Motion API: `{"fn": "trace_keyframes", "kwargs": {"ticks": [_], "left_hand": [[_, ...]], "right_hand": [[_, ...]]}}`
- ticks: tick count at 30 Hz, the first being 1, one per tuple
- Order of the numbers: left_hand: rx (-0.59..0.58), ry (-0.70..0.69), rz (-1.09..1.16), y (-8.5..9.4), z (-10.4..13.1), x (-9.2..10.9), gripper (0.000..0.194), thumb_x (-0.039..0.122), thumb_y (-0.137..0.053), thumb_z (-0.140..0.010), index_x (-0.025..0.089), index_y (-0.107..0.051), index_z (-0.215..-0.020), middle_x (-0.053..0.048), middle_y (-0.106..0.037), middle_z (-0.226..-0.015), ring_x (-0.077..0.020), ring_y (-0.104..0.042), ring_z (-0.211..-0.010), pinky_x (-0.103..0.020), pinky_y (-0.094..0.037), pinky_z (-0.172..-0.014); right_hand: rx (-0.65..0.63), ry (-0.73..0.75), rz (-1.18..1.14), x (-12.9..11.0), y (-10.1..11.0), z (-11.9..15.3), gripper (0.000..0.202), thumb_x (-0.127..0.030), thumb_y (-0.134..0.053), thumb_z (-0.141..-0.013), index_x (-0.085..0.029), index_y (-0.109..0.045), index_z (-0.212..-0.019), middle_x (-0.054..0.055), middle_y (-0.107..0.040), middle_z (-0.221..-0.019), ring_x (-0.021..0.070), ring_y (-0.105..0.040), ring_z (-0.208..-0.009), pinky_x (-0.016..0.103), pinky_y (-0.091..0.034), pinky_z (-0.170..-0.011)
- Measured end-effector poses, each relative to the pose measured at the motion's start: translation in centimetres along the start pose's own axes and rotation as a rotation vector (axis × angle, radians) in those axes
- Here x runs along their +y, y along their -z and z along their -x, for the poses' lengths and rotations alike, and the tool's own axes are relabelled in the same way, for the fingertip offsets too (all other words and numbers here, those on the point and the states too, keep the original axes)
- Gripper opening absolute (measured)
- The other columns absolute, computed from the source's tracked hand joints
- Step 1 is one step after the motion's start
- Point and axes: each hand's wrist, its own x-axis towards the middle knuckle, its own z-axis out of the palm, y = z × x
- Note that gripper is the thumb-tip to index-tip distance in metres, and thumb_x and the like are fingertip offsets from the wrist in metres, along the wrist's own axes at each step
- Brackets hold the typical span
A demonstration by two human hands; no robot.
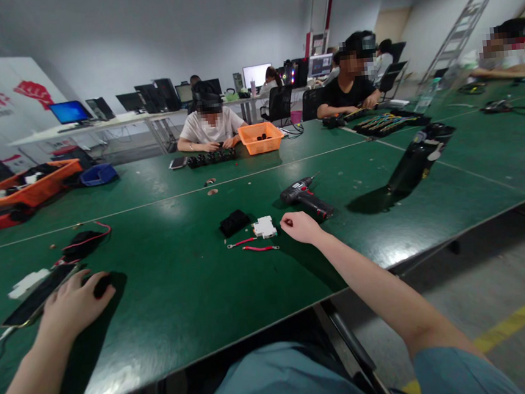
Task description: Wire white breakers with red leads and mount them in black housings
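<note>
My left hand is at the left of the green table, over the edge of a dark phone. Its thumb and fingers curl round a small black part whose kind I cannot make out. My right hand is closed just right of a white circuit breaker; whatever its fingers may hold is hidden. A black rectangular block lies left of the breaker. Two short red cables with metal lugs are in front, the nearer red cable lying crosswise. Behind my right hand lies a black power drill.
A black cylindrical object stands tilted at the right. Black and red wiring and a white piece lie beyond the phone. Orange bins, a blue tray and an orange basket sit farther back, where other people work.
</note>
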Motion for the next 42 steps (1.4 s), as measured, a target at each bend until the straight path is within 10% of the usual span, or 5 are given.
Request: {"fn": "trace_keyframes", "kwargs": {"ticks": [9, 15, 23, 42], "left_hand": [[0.235, -0.151, -0.121, 2.2, -0.8, 2.2, 0.053, 0.051, -0.026, -0.094, 0.023, -0.066, -0.115, -0.009, -0.062, -0.129, -0.0304, -0.033, -0.139, -0.049, -0.024, -0.115], [0.225, -0.504, 0.229, 7.3, -2.1, 12.9, 0.038, 0.041, -0.041, -0.093, 0.022, -0.071, -0.108, -0.009, -0.066, -0.123, -0.03, -0.044, -0.134, -0.044, -0.038, -0.108], [0.357, -0.791, 0.516, 9.3, -2.3, 24.4, 0.031, 0.03, -0.042, -0.097, 0.019, -0.071, -0.101, -0.011, -0.069, -0.108, -0.0242, -0.062, -0.102, -0.04, -0.051, -0.087], [0.259, -0.883, 0.75, 7.2, -3.2, 23.9, 0.026, 0.024, -0.043, -0.097, 0.018, -0.068, -0.099, -0.008, -0.068, -0.095, -0.0189, -0.061, -0.091, -0.031, -0.049, -0.081]], "right_hand": [[0.035, 0.165, 0.048, -1.4, 1.0, -3.3, 0.014, -0.024, -0.057, -0.091, -0.019, -0.069, -0.084, 0.004, -0.07, -0.082, 0.0157, -0.06, -0.07, 0.026, -0.04, -0.066], [0.257, 0.232, 0.026, -1.9, -0.1, -5.0, 0.016, -0.019, -0.049, -0.094, -0.018, -0.065, -0.095, 0.007, -0.065, -0.096, 0.0182, -0.06, -0.085, 0.028, -0.045, -0.078], [0.036, 0.431, -0.022, -1.1, -1.2, -3.5, 0.03, -0.034, -0.056, -0.095, -0.016, -0.061, -0.118, 0.013, -0.06, -0.119, 0.0237, -0.057, -0.11, 0.037, -0.045, -0.098], [-0.256, 0.717, 0.105, -5.3, -1.1, -0.8, 0.063, -0.051, -0.063, -0.088, -0.019, -0.052, -0.14, 0.014, -0.047, -0.149, 0.0312, -0.037, -0.139, 0.051, -0.026, -0.116]]}}
